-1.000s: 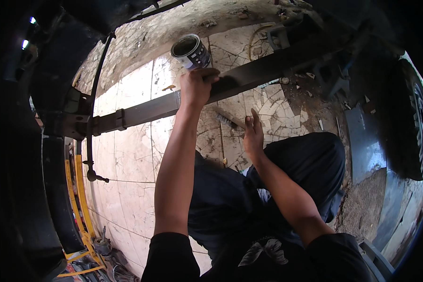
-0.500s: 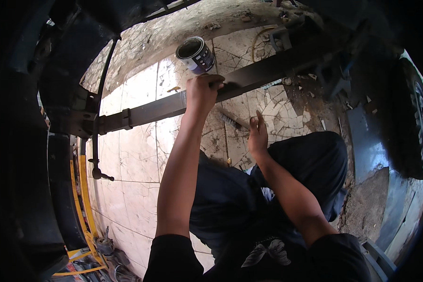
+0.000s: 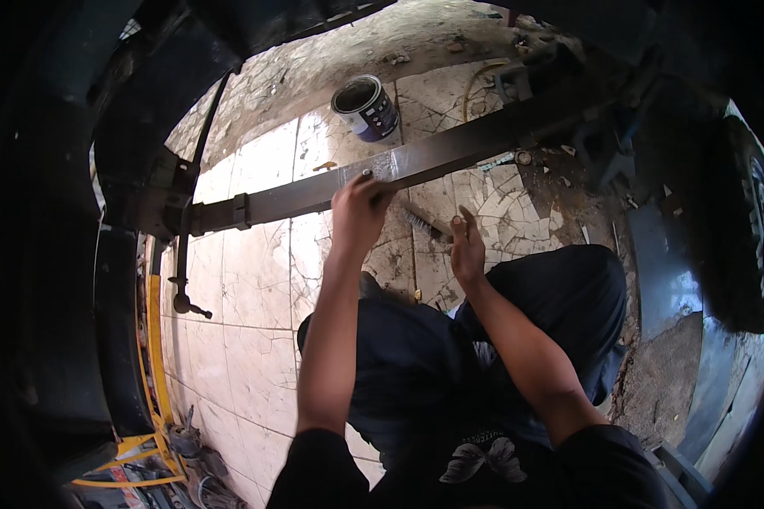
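One metal beam (image 3: 284, 200) ran just past the left hand (image 3: 361, 217), its fingers curled, hold unclear, while the right hand (image 3: 467, 248) clamped its fingers on a brush (image 3: 424, 222).

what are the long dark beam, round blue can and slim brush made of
Long dark metal beam: probably steel, dull with a shiny patch. Round blue can: likely thin metal, glossy, its rim bright. Slim tan brush: handle perhaps wood, matt and plain; grey bristles maybe wire, too small to tell.
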